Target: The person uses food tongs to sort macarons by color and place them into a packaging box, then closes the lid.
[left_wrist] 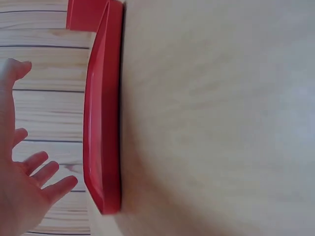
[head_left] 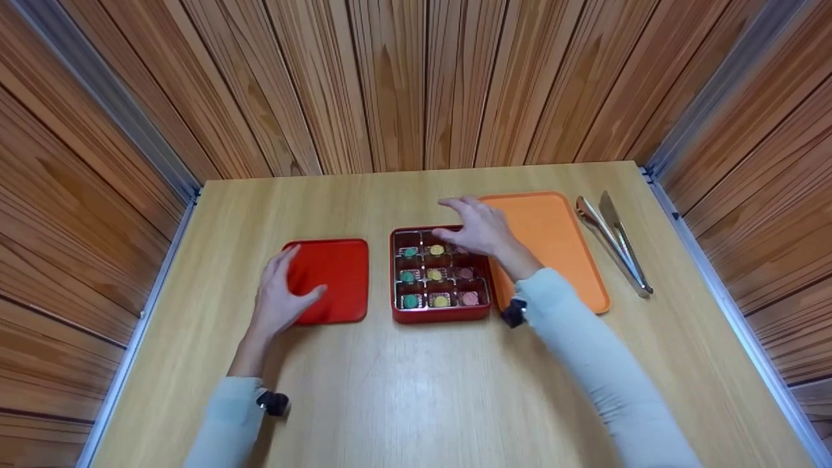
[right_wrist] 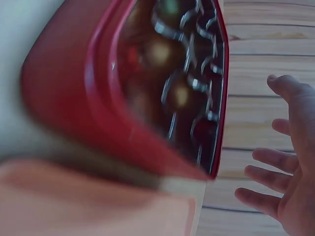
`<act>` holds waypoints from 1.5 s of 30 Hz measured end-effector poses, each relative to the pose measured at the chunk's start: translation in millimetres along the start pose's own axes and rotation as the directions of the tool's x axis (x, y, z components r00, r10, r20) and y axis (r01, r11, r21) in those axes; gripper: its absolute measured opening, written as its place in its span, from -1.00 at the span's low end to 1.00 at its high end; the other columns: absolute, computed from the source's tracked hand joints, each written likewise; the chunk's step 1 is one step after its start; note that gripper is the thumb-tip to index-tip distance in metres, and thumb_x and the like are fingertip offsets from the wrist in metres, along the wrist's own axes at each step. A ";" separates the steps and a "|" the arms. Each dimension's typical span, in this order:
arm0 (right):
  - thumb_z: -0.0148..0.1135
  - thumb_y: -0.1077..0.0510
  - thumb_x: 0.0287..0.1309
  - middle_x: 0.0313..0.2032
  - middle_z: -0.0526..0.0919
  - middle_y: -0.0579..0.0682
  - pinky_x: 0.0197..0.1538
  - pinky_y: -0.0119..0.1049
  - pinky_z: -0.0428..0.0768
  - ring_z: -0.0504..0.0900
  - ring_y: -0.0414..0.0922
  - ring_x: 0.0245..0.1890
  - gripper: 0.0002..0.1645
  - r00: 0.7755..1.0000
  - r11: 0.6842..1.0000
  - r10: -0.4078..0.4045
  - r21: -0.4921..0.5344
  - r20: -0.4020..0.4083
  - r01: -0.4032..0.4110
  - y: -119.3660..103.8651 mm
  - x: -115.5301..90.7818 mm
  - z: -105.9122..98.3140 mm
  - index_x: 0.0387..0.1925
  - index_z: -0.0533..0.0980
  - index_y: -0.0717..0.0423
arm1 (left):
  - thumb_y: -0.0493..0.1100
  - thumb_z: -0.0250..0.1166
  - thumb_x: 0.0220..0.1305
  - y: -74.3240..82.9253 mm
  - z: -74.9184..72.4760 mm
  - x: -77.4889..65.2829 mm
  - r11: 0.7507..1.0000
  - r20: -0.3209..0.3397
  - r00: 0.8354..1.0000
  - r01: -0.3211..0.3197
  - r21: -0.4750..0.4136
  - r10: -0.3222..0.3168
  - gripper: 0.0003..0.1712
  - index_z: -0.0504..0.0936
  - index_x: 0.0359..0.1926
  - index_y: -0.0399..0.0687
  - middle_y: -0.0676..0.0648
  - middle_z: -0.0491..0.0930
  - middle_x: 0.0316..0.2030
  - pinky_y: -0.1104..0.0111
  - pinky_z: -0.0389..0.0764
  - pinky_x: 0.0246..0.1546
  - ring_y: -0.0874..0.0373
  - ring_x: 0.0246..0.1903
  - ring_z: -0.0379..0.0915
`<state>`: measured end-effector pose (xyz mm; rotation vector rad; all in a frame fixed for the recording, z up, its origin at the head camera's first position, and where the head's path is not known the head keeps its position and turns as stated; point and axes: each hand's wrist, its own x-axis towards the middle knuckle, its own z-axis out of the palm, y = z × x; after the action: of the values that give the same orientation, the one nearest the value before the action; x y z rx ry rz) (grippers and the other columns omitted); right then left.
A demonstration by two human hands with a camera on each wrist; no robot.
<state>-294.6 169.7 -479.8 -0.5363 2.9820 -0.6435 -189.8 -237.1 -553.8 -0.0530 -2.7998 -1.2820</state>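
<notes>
A red square box (head_left: pixel 441 314) stands mid-table with a dark divided insert. Its compartments hold small green, yellow and pink pieces that look like chocolates, such as a green one (head_left: pixel 410 301) at front left. Over the box's far right corner hovers my right hand (head_left: pixel 480 227), fingers spread and holding nothing, covering part of the back row. To the left lies a red square lid (head_left: pixel 338 279), its raised rim (left_wrist: pixel 110 123) showing in the left wrist view. My left hand (head_left: pixel 281 296) is over the lid's left edge, thumb and fingers apart, with nothing in it.
An orange tray (head_left: pixel 552 247) lies right of the box, partly behind my right forearm. Metal tongs (head_left: pixel 617 244) lie beyond it, near the table's right side. Wood-panelled walls (head_left: pixel 403 84) surround the table's back and sides.
</notes>
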 end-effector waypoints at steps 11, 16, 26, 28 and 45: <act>0.42 -0.26 0.49 0.63 0.49 0.18 0.56 0.36 0.60 0.50 0.26 0.62 -0.14 0.996 0.997 -0.071 0.047 0.059 0.068 -46.0 17.2 27.2 0.68 0.43 -0.17 | 0.17 0.60 0.32 -15.9 -24.7 -20.9 0.988 0.119 0.981 0.154 0.011 -0.154 0.38 -0.08 0.87 0.03 -0.33 -0.09 0.81 -0.43 0.34 0.68 -0.37 0.75 -0.04; 0.44 -0.17 0.48 0.63 0.49 0.17 0.60 0.31 0.59 0.49 0.23 0.63 -0.16 0.992 0.990 -0.104 0.100 0.075 0.096 -66.6 20.5 38.8 0.68 0.43 -0.14 | 0.25 0.58 0.33 -20.5 -32.6 -32.7 0.979 0.127 0.971 0.201 0.018 -0.202 0.40 -0.13 0.87 0.06 -0.34 -0.13 0.83 -0.48 0.22 0.71 -0.40 0.78 -0.09; 0.44 -0.04 0.53 0.65 0.49 0.12 0.72 0.22 0.48 0.44 0.18 0.69 -0.22 0.985 0.967 -0.131 0.234 0.109 0.102 -104.7 32.8 58.2 0.66 0.45 -0.10 | 0.16 0.64 0.32 -20.1 -38.7 -51.9 0.980 0.154 0.972 0.190 -0.060 -0.179 0.45 -0.17 0.87 0.02 -0.35 -0.12 0.82 -0.39 0.34 0.68 -0.44 0.79 -0.08; 0.43 0.00 0.55 0.67 0.47 0.12 0.75 0.21 0.43 0.39 0.17 0.71 -0.24 0.986 0.955 -0.117 0.287 0.117 0.079 -111.4 36.5 62.2 0.66 0.45 -0.07 | 0.10 0.66 0.32 -18.3 -40.8 -53.6 0.976 0.163 0.969 0.199 -0.090 -0.183 0.45 -0.17 0.87 0.03 -0.34 -0.13 0.83 -0.33 0.40 0.66 -0.44 0.79 -0.05; 0.39 0.15 0.55 0.68 0.44 0.13 0.62 -0.05 0.58 0.50 0.07 0.60 -0.18 0.971 0.870 0.053 0.466 0.233 -0.159 -143.8 57.1 108.6 0.72 0.37 -0.04 | -0.08 0.65 0.33 -10.7 -41.1 -32.9 0.948 0.262 0.942 0.260 -0.181 -0.209 0.48 -0.28 0.88 0.02 -0.32 -0.16 0.84 -0.32 0.39 0.70 -0.41 0.78 -0.09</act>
<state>-289.2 -15.2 -518.6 -0.3670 2.4910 -1.1851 -155.9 -275.4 -537.4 0.1320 -2.9232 -1.7400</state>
